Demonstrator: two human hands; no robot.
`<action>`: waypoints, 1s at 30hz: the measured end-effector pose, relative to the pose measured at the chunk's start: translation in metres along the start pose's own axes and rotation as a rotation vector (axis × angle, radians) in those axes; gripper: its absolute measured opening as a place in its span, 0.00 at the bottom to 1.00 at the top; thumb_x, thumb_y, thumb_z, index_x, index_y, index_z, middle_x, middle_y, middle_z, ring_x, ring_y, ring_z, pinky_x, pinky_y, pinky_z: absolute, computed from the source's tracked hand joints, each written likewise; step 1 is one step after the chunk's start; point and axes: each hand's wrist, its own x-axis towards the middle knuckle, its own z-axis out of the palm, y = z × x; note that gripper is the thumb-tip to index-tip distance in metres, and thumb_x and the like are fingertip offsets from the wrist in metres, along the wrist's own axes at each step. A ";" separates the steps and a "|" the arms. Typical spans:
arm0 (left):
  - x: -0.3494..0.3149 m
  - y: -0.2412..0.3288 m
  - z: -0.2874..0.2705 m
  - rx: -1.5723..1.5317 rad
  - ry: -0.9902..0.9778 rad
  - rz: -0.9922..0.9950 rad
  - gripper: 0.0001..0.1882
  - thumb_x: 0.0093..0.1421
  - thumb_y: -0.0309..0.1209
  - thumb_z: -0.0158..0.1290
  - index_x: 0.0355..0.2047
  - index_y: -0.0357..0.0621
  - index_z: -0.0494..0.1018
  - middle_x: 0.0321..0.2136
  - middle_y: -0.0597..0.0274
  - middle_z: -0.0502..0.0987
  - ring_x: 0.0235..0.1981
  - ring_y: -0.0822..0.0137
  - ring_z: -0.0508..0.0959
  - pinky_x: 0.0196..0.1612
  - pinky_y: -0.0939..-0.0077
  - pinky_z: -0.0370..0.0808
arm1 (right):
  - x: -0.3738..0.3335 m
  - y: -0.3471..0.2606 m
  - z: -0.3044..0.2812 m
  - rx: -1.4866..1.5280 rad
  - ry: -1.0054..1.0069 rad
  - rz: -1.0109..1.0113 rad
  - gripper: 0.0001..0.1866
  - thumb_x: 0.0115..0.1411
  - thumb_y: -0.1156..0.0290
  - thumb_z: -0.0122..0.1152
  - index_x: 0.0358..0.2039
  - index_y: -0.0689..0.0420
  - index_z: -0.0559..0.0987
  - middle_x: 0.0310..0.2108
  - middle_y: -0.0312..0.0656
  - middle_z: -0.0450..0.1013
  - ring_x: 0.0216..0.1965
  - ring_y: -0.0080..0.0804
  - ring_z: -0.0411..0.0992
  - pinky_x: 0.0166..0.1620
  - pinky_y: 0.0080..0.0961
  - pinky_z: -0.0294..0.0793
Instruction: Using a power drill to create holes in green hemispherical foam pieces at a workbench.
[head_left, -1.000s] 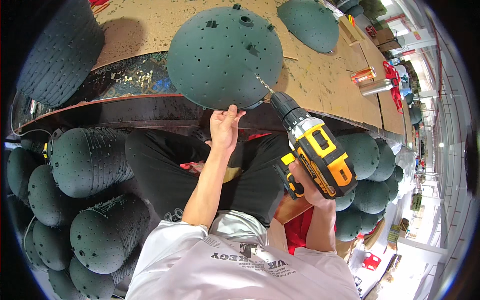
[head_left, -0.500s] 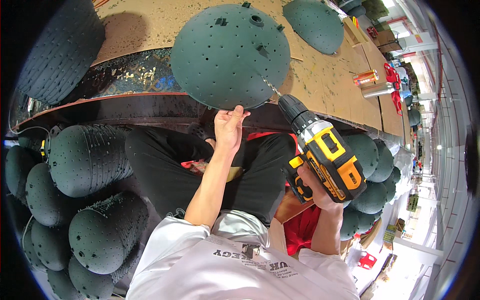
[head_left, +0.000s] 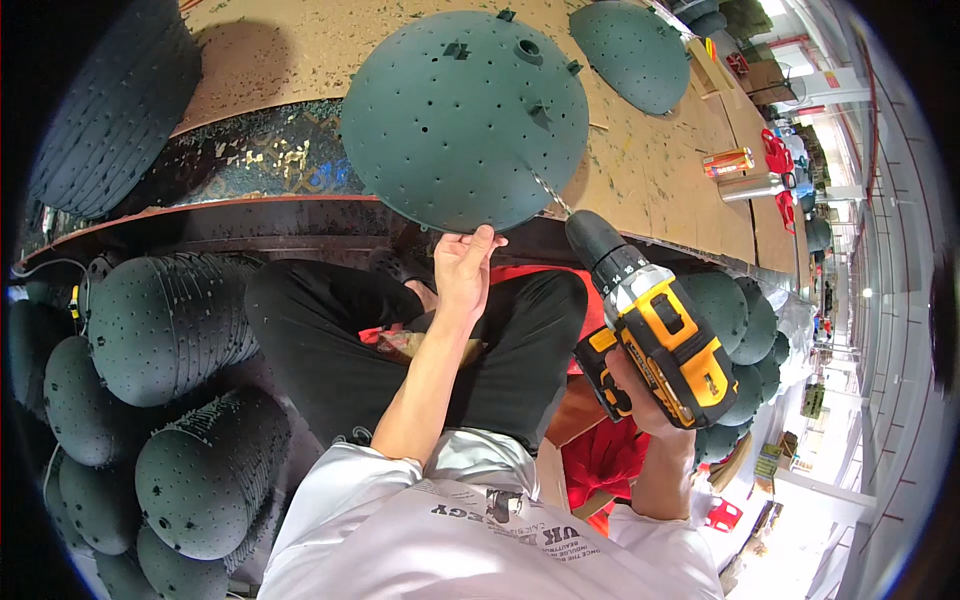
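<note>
A dark green plastic dome, dotted with small holes, lies over the table's near edge with its rounded side up. A few short stubs and a round raised socket stand on its far right part. My left hand pinches the dome's near rim, thumb on top. In my right hand is a yellow and black cordless drill, gripped by its handle. Its bit points up and left, with the tip at the dome's right side; whether it is inside a hole I cannot tell.
The cardboard-covered table bears dark shavings and another dome. A tall stack of domes stands at far left. More nested domes lie below on the left, others at right. A metal bottle stands at the table's right.
The dome, both hands and the drill appear slightly lower in the picture, along with much of the scene. My hold on dome and drill is unchanged.
</note>
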 end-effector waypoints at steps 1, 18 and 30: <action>0.000 -0.001 0.000 -0.005 0.002 -0.001 0.04 0.61 0.25 0.61 0.37 0.43 0.78 0.32 0.68 0.80 0.35 0.73 0.78 0.44 0.68 0.78 | 0.004 -0.002 -0.002 -0.094 -0.005 -0.088 0.14 0.54 0.81 0.68 0.42 0.63 0.80 0.32 0.38 0.79 0.29 0.24 0.77 0.34 0.22 0.78; 0.005 -0.006 0.002 0.042 -0.020 0.098 0.06 0.63 0.24 0.59 0.39 0.42 0.76 0.37 0.64 0.80 0.36 0.72 0.77 0.40 0.70 0.77 | 0.034 -0.013 -0.028 -0.243 -0.119 -0.315 0.17 0.54 0.76 0.70 0.45 0.60 0.80 0.39 0.42 0.80 0.41 0.34 0.79 0.46 0.28 0.77; 0.008 -0.001 0.010 0.140 -0.032 0.147 0.12 0.65 0.29 0.58 0.47 0.44 0.72 0.42 0.65 0.79 0.41 0.71 0.79 0.44 0.69 0.79 | 0.033 0.002 0.000 -0.009 -0.015 0.084 0.27 0.48 0.67 0.76 0.47 0.60 0.76 0.44 0.45 0.77 0.49 0.39 0.76 0.53 0.30 0.73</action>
